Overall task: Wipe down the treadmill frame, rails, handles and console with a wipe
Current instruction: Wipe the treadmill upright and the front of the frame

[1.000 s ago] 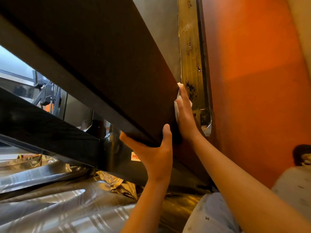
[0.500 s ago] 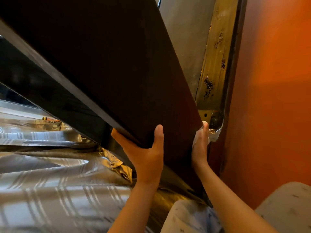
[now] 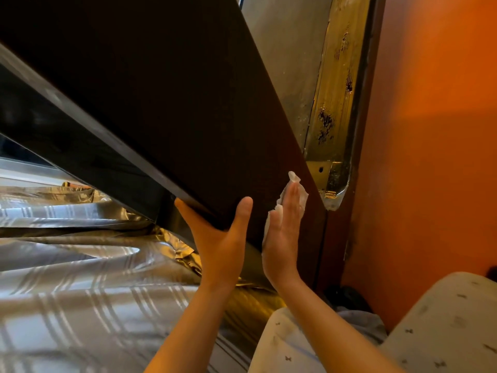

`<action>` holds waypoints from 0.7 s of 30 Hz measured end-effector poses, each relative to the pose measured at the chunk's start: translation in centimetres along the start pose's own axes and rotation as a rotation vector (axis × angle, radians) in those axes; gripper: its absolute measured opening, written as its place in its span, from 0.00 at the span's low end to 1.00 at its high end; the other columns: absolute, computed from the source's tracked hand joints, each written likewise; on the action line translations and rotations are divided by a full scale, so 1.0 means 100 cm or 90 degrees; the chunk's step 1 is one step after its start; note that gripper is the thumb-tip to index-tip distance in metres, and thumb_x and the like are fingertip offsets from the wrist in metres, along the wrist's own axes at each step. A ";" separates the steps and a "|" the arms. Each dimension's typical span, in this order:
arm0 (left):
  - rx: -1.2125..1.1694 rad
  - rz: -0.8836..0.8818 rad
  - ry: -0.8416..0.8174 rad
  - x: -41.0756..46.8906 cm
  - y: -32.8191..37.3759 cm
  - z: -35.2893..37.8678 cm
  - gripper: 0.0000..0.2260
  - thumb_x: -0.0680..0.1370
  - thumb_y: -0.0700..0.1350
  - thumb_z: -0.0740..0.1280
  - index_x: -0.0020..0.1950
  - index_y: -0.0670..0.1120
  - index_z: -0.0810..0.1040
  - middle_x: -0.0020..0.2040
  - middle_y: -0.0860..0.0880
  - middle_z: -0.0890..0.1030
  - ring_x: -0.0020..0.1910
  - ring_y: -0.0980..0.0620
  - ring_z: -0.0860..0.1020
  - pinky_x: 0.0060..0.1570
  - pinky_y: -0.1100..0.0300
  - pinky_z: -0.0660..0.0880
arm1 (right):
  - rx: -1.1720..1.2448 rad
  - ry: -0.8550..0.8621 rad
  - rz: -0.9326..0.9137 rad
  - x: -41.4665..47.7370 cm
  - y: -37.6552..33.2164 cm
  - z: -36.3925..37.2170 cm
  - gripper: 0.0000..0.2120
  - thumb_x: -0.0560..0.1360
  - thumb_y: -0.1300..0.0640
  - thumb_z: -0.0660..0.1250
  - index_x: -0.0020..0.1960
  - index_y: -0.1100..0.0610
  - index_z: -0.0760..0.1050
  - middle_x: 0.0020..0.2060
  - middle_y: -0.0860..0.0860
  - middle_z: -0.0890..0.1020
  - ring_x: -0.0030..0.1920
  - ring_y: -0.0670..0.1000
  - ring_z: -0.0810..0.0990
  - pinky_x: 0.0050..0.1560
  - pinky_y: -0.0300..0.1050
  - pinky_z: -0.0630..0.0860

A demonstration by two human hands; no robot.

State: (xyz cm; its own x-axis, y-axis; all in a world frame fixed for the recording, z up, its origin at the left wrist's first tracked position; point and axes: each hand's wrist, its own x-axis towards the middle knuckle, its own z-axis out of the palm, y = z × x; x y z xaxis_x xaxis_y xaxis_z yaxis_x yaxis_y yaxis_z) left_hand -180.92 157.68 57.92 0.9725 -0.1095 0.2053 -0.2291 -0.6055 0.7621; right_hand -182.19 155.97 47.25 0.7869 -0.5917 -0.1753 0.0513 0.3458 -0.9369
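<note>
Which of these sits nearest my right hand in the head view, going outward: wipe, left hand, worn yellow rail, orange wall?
1. wipe: pressed flat under the right hand.
2. left hand: just to its left, gripping the dark panel edge.
3. worn yellow rail: up and right, behind the panel.
4. orange wall: far right.

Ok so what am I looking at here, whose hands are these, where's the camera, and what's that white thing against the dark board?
No robot here: these are a person's two bare hands, filmed by one wide-angle camera worn on their head, looking forward and down. The left hand grips the lower edge of a big dark panel, probably part of the treadmill, with the thumb on its face. The right hand lies flat, pressing a white wipe against that panel. Beyond it runs a worn yellowish rail, with an orange wall on the right. Lower left is grey striped cloth.
</note>
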 end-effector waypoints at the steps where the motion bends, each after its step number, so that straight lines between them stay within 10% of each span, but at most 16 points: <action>1: -0.008 -0.021 -0.010 -0.004 -0.002 0.001 0.36 0.72 0.39 0.72 0.72 0.52 0.53 0.59 0.62 0.68 0.55 0.74 0.73 0.47 0.76 0.72 | -0.005 0.006 0.005 -0.002 0.004 -0.001 0.27 0.80 0.37 0.42 0.77 0.40 0.38 0.77 0.38 0.43 0.77 0.42 0.41 0.75 0.65 0.47; 8: -0.015 -0.049 -0.005 -0.013 -0.011 0.006 0.36 0.71 0.44 0.70 0.75 0.47 0.55 0.58 0.61 0.71 0.53 0.72 0.74 0.46 0.76 0.72 | -0.005 0.015 0.171 -0.019 0.037 -0.012 0.32 0.74 0.26 0.39 0.74 0.34 0.36 0.76 0.36 0.41 0.75 0.37 0.40 0.77 0.59 0.47; 14: 0.014 -0.030 0.006 -0.012 -0.013 0.006 0.29 0.73 0.39 0.71 0.69 0.49 0.60 0.52 0.63 0.74 0.51 0.69 0.77 0.44 0.74 0.74 | -0.057 0.020 0.046 -0.033 -0.002 0.008 0.35 0.78 0.33 0.40 0.79 0.50 0.39 0.78 0.44 0.41 0.77 0.46 0.40 0.76 0.63 0.47; 21: 0.015 -0.027 0.018 -0.022 -0.022 0.013 0.33 0.73 0.37 0.71 0.72 0.48 0.56 0.59 0.59 0.71 0.56 0.70 0.75 0.47 0.75 0.73 | -0.036 0.042 0.058 -0.041 0.048 -0.008 0.32 0.77 0.30 0.41 0.77 0.39 0.40 0.77 0.38 0.43 0.78 0.47 0.45 0.73 0.66 0.54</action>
State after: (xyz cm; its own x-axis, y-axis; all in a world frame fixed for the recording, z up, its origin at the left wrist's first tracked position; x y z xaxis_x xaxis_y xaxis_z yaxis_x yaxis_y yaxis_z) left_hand -182.49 158.22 55.03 0.9797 -0.0619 0.1904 -0.1866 -0.6277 0.7557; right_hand -185.70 159.49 43.20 0.7447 -0.6068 -0.2778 -0.0541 0.3599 -0.9314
